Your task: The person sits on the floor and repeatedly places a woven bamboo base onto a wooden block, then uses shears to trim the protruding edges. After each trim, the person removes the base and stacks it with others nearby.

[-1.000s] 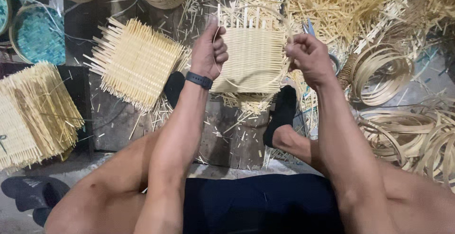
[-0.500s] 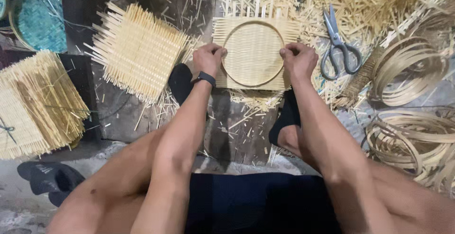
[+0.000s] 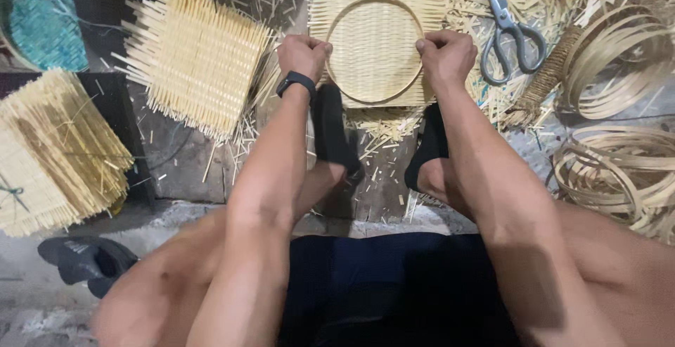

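The left hand (image 3: pixel 304 55) and the right hand (image 3: pixel 446 55) were both closed in fists on opposite sides of a round bamboo hoop (image 3: pixel 374 48). The hoop lay flat on a square woven mat (image 3: pixel 378 16) on the floor, just beyond two feet in black socks (image 3: pixel 336 132). Scissors (image 3: pixel 508 27) lay near the right hand, a second woven mat (image 3: pixel 197 55) beside the left.

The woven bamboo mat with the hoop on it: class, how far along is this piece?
Done: the woven mat is plaited flat, with loose strip ends sticking out of its edges. In hand: a round hoop lies on it, and the left hand and right hand grip the hoop's opposite sides, fingers closed. Left: the strip ends are untrimmed, the scissors lie unused, and spare hoops wait at the right.
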